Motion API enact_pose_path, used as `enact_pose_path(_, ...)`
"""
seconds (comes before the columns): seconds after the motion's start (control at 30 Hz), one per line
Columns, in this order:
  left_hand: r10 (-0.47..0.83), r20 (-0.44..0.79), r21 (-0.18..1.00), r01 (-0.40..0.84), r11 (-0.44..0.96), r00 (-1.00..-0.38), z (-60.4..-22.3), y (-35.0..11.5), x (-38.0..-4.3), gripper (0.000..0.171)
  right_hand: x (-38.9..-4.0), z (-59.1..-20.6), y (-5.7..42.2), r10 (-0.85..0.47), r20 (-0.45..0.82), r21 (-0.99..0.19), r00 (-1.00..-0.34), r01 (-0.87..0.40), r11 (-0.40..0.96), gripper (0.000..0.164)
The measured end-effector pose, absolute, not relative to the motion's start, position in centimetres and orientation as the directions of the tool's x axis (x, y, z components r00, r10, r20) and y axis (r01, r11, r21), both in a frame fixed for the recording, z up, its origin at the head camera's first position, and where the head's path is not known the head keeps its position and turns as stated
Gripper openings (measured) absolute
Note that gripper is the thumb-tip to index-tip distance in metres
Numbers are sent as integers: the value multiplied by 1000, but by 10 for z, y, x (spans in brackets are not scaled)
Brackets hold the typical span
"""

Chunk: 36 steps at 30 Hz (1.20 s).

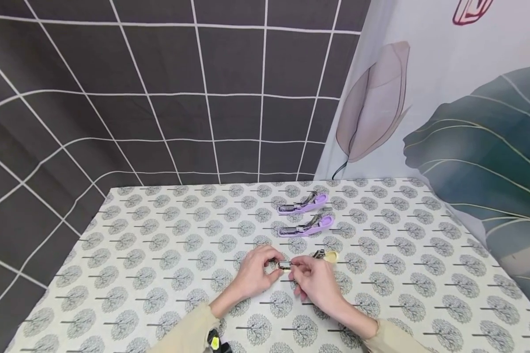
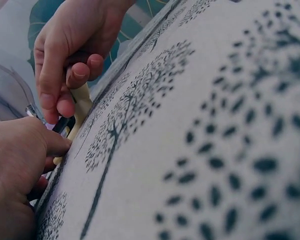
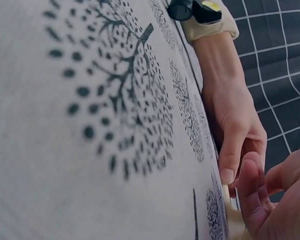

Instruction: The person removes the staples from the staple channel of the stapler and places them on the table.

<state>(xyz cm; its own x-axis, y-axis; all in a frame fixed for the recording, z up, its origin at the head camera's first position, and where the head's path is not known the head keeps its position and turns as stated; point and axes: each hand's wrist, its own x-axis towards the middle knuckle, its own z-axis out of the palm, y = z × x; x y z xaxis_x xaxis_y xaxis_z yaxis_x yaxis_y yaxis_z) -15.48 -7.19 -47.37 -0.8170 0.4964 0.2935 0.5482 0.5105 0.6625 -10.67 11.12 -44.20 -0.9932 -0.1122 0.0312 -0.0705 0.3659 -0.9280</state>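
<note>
A pale yellow stapler (image 1: 331,256) with a metal rail (image 1: 284,265) lies on the patterned cloth, partly covered by the hands. My left hand (image 1: 258,269) grips its left end between thumb and fingers. From the right, my right hand (image 1: 315,279) pinches at the rail with thumb and forefinger; whether a small loose piece is between the fingertips is hidden. In the left wrist view the yellow body (image 2: 81,102) shows beneath the right hand's fingers. The right wrist view shows a strip of yellow plastic (image 3: 235,222) below both hands.
Two purple staplers (image 1: 304,227) with raised metal parts lie side by side beyond the hands. The table is covered by a cream cloth (image 1: 150,255) printed with trees. A dark grid curtain (image 1: 168,117) hangs behind, and a leaf-print curtain (image 1: 428,98) at the right.
</note>
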Motion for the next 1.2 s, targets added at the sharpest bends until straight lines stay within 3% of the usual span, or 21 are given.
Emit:
enact_pose_path(0.43, 497, 292, 663, 548, 510, -817, -474, -71, -154, 24, -106, -445, 108, -136, 8, -938, -991, -54, 342, 24)
enact_pose_path(0.77, 498, 295, 669, 548, 502, -816, -473, -70, -155, 24, -106, -445, 106, -105, -65, -984, -992, 46, 175, 26)
enact_pose_path(1.2, 491, 305, 662, 552, 506, -816, -473, -71, -153, 23, -108, -447, 101, -53, -34, -968, -998, 19, 251, 17)
